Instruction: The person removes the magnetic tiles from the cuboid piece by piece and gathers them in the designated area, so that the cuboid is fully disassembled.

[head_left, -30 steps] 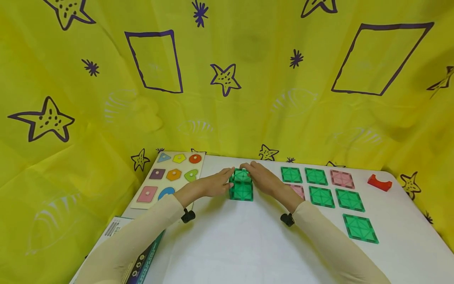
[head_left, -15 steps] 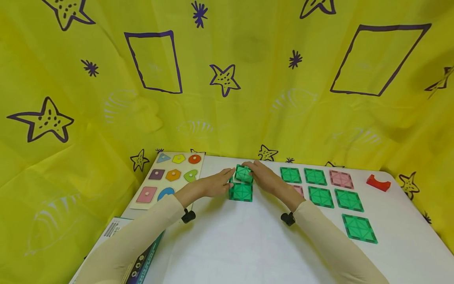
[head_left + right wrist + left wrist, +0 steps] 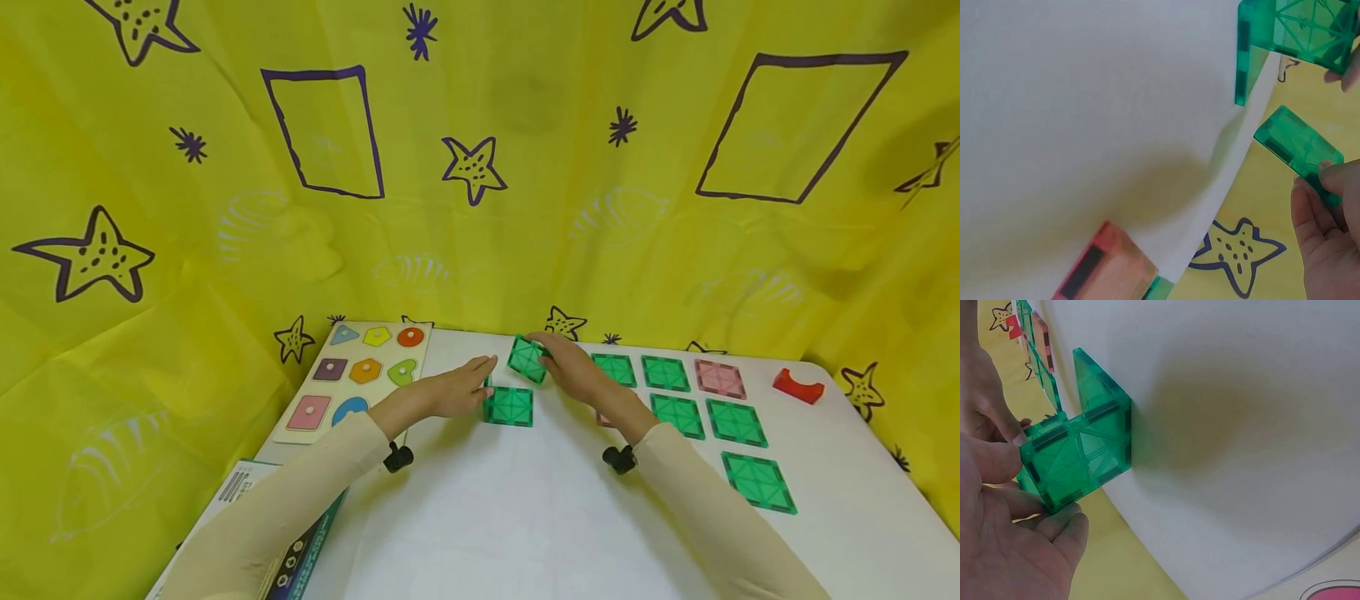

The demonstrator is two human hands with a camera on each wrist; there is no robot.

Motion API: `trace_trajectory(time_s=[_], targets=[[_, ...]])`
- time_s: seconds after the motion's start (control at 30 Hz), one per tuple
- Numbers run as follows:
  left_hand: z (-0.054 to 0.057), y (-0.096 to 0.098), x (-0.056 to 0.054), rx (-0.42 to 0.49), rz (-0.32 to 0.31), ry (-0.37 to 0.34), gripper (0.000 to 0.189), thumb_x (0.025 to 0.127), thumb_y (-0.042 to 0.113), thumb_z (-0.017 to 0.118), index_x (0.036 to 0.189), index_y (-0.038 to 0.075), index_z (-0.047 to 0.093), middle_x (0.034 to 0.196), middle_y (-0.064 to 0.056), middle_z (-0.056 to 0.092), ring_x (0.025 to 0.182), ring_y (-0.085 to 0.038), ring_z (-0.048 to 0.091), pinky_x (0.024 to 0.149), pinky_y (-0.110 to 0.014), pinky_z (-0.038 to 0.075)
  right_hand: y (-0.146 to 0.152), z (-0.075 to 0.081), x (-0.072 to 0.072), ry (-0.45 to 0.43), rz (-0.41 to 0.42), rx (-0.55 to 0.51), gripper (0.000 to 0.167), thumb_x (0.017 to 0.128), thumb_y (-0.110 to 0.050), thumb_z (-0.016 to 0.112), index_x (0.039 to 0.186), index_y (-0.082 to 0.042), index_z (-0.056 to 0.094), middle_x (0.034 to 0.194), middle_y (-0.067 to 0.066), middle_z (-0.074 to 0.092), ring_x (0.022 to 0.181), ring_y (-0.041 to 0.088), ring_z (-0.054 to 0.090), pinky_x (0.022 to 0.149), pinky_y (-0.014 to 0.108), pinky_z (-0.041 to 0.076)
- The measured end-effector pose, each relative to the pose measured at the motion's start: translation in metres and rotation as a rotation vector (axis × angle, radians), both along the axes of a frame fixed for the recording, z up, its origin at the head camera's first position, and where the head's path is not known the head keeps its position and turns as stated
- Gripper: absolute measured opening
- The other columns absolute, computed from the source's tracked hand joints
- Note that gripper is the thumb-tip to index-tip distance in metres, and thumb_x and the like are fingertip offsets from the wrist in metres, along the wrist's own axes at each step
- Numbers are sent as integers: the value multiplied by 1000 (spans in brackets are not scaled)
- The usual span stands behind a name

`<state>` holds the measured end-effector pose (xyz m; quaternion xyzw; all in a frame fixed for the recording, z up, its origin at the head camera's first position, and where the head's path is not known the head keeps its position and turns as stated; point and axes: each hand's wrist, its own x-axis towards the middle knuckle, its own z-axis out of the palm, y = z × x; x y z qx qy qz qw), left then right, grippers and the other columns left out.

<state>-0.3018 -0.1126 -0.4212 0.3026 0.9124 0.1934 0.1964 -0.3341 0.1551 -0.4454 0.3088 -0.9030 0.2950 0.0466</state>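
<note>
My right hand (image 3: pixel 572 367) pinches a green square magnetic tile (image 3: pixel 527 358) by its right edge and holds it tilted, apart from the other green tiles. In the right wrist view, thumb and fingers grip the near end of that tile (image 3: pixel 1300 150). My left hand (image 3: pixel 456 390) holds a joined group of green tiles (image 3: pixel 512 408) on the white table. The left wrist view has the thumb and fingers of my left hand (image 3: pixel 1004 519) at the corners of one tile (image 3: pixel 1085 450), with another tile (image 3: pixel 1094 381) joined to it at an angle.
More green tiles (image 3: pixel 675 417) and a pink tile (image 3: pixel 720 379) lie flat on the right, another pink one (image 3: pixel 604 420) partly behind my right arm. A red arch block (image 3: pixel 798 386) sits farther right. On the left are a shape puzzle board (image 3: pixel 345 392) and a box (image 3: pixel 251 483).
My right hand has taken the upper green tile off the joined group, tilting it and moving it up and to the right. The left hand has stayed in place.
</note>
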Motion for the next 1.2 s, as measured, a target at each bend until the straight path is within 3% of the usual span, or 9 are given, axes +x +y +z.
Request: trace_trajectory(time_s=[0.33,0.47,0.57,0.87,1.07,1.2], targets=[[-1,0,1,0,13,2,66,116,27,36,169,1,6,177,-19,5,164,-31,8,132,-47,15,37,13,18,-18,-20,-18,48,108,1,55,155,1,44,155,26,49,139,46,51,112,62,46],[0,0,2,-3,12,10,66,116,27,36,169,0,7,176,-20,6,164,-31,8,132,-47,16,60,19,30,-37,-53,-12,49,108,-1,56,156,-1,43,145,26,55,117,40,63,97,54,57],[0,0,1,-2,3,17,66,116,27,36,168,-2,7,176,-21,7,164,-32,8,132,-47,15,80,21,39,-48,-77,-24,49,108,-1,58,155,-3,45,134,26,59,103,34,64,84,45,59],[0,-1,3,2,16,17,66,116,26,36,169,1,7,177,-20,6,164,-31,8,133,-47,15,134,30,71,22,-126,40,50,105,0,63,153,-4,49,139,25,62,100,30,67,84,44,61],[1,-1,4,11,17,7,66,116,26,37,169,0,6,177,-19,6,165,-31,7,133,-47,14,166,35,94,-108,-150,53,49,104,-1,64,151,-4,52,133,23,64,92,25,65,75,27,58],[1,0,4,7,14,10,67,116,27,37,169,1,6,177,-18,6,164,-30,8,133,-46,14,188,33,111,-199,-157,37,48,104,-3,64,150,-5,53,130,23,63,82,22,59,68,25,55]])
